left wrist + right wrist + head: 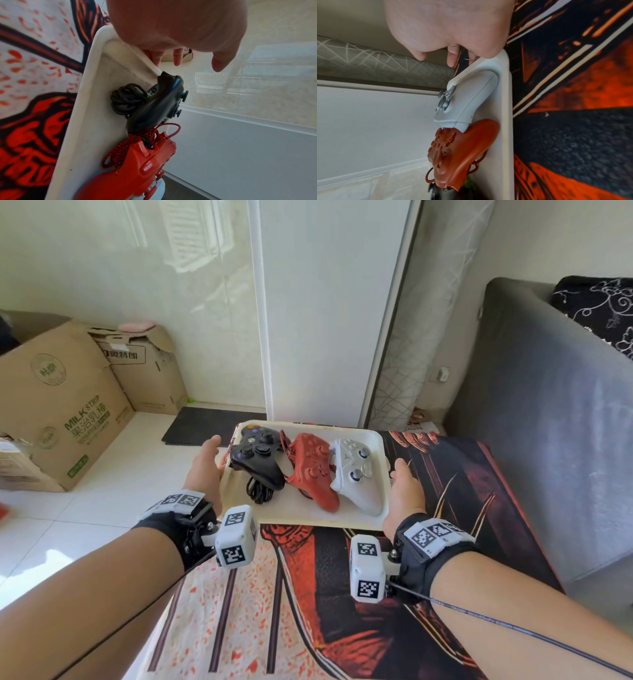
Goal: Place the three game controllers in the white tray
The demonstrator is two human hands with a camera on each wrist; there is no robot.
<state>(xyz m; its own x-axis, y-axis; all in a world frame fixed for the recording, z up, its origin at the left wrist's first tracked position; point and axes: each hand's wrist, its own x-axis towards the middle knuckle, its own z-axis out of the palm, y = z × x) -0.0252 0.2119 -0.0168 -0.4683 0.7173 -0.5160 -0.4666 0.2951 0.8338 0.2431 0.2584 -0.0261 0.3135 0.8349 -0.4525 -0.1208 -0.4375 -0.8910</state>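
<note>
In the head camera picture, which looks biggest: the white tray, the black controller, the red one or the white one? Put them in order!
1. white tray, clearly biggest.
2. black controller, red controller and white controller: these look about alike, so no ranking. The black one's coiled cable makes it seem larger.

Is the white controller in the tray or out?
In: the white controller lies inside the white tray, beside the red controller.

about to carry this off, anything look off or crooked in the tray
Nothing is spilled or damaged. All three sit in the white plastic tray: the black wired controller on its coiled cable at the left, the red controller in the middle, the white controller leaning against it. All three lie slightly askew.
</note>
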